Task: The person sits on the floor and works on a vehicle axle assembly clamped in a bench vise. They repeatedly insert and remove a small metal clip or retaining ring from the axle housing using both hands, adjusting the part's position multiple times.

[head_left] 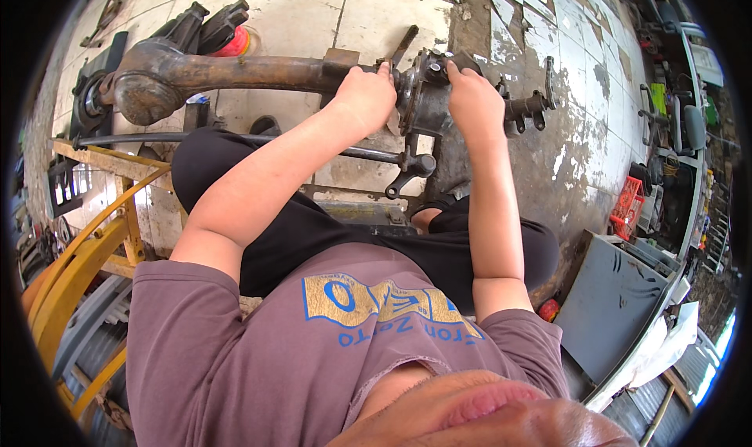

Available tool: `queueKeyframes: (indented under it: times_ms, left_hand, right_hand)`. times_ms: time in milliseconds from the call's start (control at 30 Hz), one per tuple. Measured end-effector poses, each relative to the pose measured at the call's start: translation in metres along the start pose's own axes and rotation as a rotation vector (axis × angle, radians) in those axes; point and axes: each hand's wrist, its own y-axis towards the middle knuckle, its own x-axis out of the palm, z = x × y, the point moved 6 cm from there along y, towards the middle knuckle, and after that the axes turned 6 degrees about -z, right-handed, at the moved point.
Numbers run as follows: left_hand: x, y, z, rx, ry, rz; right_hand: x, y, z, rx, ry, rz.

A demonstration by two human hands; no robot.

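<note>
A brown, rusty vehicle axle [262,74] lies across the floor before me, its rounded differential housing [149,86] at the left. At its right end sits a dark, greasy steering knuckle [427,116] with bolts on top. My left hand [366,96] is closed at the axle tube's end, just left of the knuckle; anything in its fingers is hidden. My right hand [478,102] is curled against the knuckle's right side, index finger at its upper edge. The remaining right fingers are partly hidden. A dark steering rod [313,146] runs along the near side to a joint below the knuckle.
My bent legs are close to the axle. Yellow metal framing [86,267] stands at left. A grey metal cabinet [615,298] and red plastic crate [628,206] are at right. Dark metal parts and a red round object [233,43] lie beyond the axle on worn tiles.
</note>
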Motion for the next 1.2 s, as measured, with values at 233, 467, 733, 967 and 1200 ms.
queueKeyframes:
  times_ms: [233, 467, 733, 967, 1200]
  left_hand:
    - [0.002, 0.003, 0.001, -0.008, 0.021, -0.023]
    - [0.003, 0.007, 0.002, -0.016, 0.000, -0.047]
    - [0.003, 0.003, -0.001, 0.006, 0.015, 0.029]
    - [0.003, 0.005, 0.001, -0.011, 0.002, -0.034]
    - [0.003, 0.003, 0.002, -0.007, 0.006, -0.024]
  right_hand:
    - [0.011, 0.004, 0.001, -0.048, 0.040, 0.063]
    - [0.006, 0.000, 0.002, -0.001, 0.049, 0.006]
    - [-0.002, 0.001, -0.004, -0.024, 0.023, -0.023]
    - [0.002, 0.000, 0.004, -0.022, 0.034, -0.042]
    - [0.005, 0.004, 0.001, -0.024, 0.004, -0.018]
